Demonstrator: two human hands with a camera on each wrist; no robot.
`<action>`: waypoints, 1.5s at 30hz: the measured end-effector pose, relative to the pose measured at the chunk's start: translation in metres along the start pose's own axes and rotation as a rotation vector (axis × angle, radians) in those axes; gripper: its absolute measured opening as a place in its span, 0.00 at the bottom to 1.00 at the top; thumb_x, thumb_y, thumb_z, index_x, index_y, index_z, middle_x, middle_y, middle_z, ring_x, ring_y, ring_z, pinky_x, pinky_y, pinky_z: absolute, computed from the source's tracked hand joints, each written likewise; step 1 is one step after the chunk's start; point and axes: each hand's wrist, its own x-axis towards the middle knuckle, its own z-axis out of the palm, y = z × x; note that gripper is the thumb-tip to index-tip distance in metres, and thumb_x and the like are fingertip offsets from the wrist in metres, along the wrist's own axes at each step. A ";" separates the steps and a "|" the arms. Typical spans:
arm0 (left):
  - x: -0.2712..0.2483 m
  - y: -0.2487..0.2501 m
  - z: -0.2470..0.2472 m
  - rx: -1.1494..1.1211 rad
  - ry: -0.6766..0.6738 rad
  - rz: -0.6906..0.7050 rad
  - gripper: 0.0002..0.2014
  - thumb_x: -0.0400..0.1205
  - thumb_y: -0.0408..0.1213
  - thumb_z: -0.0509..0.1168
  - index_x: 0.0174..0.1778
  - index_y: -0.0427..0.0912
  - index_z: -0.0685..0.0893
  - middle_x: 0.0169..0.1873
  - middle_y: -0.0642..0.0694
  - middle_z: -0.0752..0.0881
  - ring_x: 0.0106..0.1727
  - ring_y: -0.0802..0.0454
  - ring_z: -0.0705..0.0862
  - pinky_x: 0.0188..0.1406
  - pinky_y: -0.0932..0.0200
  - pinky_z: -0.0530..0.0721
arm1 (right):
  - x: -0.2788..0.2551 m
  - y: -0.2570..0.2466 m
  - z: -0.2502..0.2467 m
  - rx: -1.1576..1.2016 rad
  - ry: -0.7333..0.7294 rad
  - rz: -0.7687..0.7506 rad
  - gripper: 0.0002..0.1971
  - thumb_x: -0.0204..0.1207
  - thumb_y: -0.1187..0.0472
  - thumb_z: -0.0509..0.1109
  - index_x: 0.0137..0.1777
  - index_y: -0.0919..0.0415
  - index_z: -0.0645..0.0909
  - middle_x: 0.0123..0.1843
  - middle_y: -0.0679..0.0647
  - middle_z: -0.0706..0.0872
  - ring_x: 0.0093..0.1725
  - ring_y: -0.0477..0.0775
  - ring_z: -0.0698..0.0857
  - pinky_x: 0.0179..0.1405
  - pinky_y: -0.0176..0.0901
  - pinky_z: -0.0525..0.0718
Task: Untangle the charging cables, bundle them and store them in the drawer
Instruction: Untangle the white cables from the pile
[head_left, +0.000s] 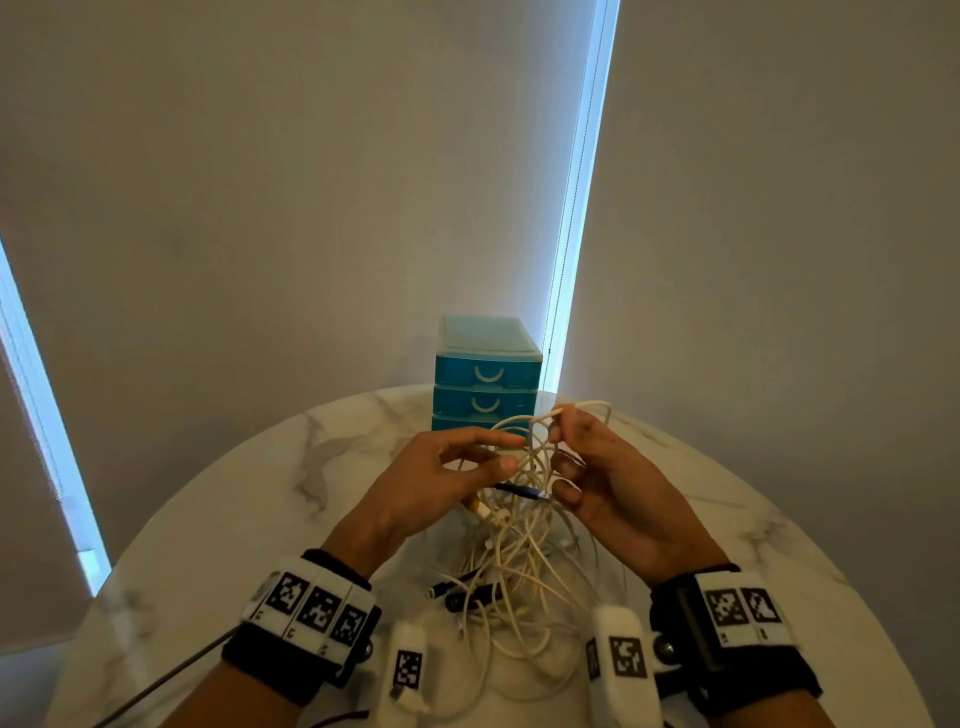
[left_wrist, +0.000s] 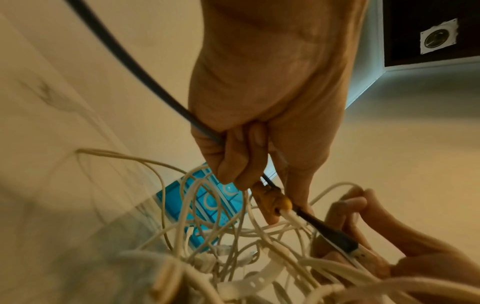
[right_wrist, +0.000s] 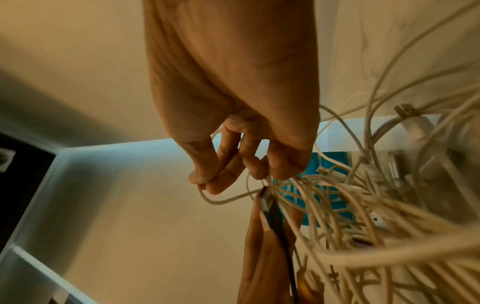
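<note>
A tangle of white charging cables (head_left: 519, 551) hangs between my two hands and trails onto the marble table (head_left: 260, 519). My left hand (head_left: 514, 452) holds a dark cable (left_wrist: 145, 67) in its curled fingers (left_wrist: 233, 160). The cable's plug (head_left: 524, 491) points toward my right hand, and an orange piece (left_wrist: 272, 199) sits by the left fingertips. My right hand (head_left: 558, 441) pinches a loop of white cable (right_wrist: 221, 201) between thumb and fingers, lifted above the tangle. The blue drawer unit (head_left: 485, 374) stands behind the hands with its visible drawers closed.
The table is round, with its edge close on the left and right. More dark plugs (head_left: 457, 595) lie in the heap near my wrists. A thin grey lead (head_left: 171, 675) runs off the left wristband. Blinds hang behind the table.
</note>
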 end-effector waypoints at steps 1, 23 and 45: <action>0.000 0.000 0.001 0.001 -0.003 0.010 0.12 0.84 0.43 0.78 0.63 0.59 0.95 0.51 0.52 0.96 0.45 0.50 0.95 0.41 0.61 0.91 | 0.001 0.001 0.001 -0.045 0.008 -0.009 0.15 0.81 0.52 0.74 0.63 0.60 0.87 0.48 0.52 0.88 0.39 0.45 0.83 0.34 0.37 0.83; 0.002 -0.003 0.009 0.062 0.328 0.171 0.06 0.86 0.53 0.74 0.56 0.61 0.93 0.49 0.57 0.93 0.52 0.55 0.93 0.40 0.52 0.96 | 0.000 0.009 0.010 -0.320 0.055 -0.051 0.30 0.71 0.41 0.74 0.69 0.59 0.90 0.64 0.52 0.95 0.65 0.56 0.91 0.59 0.54 0.90; 0.004 0.000 0.005 0.175 0.074 0.076 0.14 0.87 0.53 0.74 0.68 0.64 0.86 0.54 0.62 0.95 0.60 0.68 0.91 0.63 0.62 0.84 | 0.007 0.024 -0.009 -0.691 0.264 -0.428 0.03 0.80 0.58 0.83 0.51 0.52 0.98 0.44 0.48 0.98 0.47 0.50 0.96 0.54 0.52 0.94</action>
